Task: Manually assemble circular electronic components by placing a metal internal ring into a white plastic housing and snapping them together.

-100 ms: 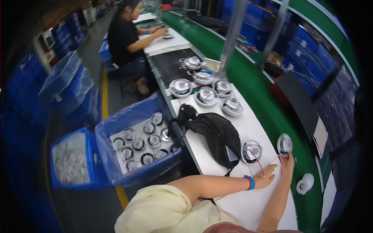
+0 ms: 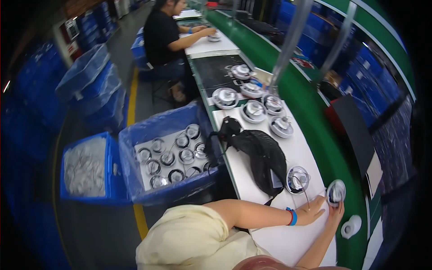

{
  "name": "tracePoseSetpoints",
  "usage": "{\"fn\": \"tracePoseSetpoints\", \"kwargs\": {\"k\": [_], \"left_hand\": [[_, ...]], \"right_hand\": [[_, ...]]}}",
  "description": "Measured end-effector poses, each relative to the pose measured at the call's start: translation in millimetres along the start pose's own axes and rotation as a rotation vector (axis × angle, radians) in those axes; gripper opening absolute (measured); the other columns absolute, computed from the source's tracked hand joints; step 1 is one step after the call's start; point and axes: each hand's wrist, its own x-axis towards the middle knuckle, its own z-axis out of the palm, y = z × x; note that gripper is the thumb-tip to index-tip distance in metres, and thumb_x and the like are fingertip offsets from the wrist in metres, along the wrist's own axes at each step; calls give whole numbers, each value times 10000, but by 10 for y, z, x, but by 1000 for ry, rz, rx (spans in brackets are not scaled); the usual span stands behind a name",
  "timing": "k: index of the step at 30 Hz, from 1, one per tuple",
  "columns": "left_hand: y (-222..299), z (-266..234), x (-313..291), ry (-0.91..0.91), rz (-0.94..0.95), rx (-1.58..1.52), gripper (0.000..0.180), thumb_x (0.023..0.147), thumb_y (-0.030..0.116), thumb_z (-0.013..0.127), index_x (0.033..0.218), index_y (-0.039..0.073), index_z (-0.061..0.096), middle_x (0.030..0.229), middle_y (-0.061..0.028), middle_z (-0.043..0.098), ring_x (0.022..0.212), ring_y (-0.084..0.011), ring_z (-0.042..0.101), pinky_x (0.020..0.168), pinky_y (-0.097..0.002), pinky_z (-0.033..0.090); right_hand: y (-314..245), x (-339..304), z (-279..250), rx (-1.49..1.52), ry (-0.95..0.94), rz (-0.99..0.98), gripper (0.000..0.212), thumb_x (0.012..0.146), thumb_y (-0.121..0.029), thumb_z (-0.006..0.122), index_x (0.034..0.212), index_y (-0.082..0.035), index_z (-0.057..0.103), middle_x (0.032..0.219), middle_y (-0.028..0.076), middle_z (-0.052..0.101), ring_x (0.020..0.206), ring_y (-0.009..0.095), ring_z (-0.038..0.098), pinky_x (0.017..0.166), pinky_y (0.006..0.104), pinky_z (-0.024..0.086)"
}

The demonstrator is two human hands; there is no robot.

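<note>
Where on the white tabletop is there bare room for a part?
Widest: the near tabletop, between left forearm and right forearm. A narrower strip runs right of the black mesh item, between the lone round fixture and the far cluster. Crowded: that cluster, and around the fixture in the right hand, with the left hand close by.

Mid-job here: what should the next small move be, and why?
Probably shift the left hand slightly right to steady the left rim of the round white unit. The right hand appears to hold that unit by its lower edge, with the green surface behind it, while the left hand is close by, fingers spread, apparently gripping no unit.
</note>
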Motion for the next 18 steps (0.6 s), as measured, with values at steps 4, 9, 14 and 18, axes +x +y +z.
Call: {"fn": "tracePoseSetpoints", "kwargs": {"k": [4, 9, 14, 18], "left_hand": [[84, 105, -111, -11, 336, 165, 489, 891, 149, 582, 1321, -38, 443, 1397, -250, 392, 1259, -430, 431, 1083, -488, 340], [607, 132, -428, -86, 986, 281, 453, 833, 175, 608, 1254, 16, 553, 1286, -208, 515, 1215, -361, 484, 1052, -512, 348], [404, 564, -753, -324, 930, 521, 239, 862, 258, 615, 1007, 70, 630, 1017, -116, 623, 945, -299, 574, 832, -426, 402], [434, 460, -688, -407, 1093, 458, 227, 843, 315, 641, 863, 98, 580, 859, -62, 569, 828, -234, 554, 735, -377, 400]], "right_hand": [[119, -407, -428, 17, 60, 81, 414, 1012, -224, 499, 1359, -2, 456, 1378, 144, 487, 1204, 272, 539, 1015, 379, 465], [-116, -1171, -213, 30, -209, 203, 421, 1004, -220, 520, 1361, -3, 462, 1352, 124, 507, 1191, 260, 534, 1011, 379, 445], [-288, -1388, -487, -303, -167, 88, 433, 999, -231, 532, 1366, -12, 466, 1343, 128, 513, 1187, 258, 531, 1014, 387, 436], [-1341, -1694, -561, -1157, -150, -96, 470, 992, -281, 543, 1389, -42, 473, 1336, 161, 529, 1198, 278, 534, 1037, 391, 410]]}}
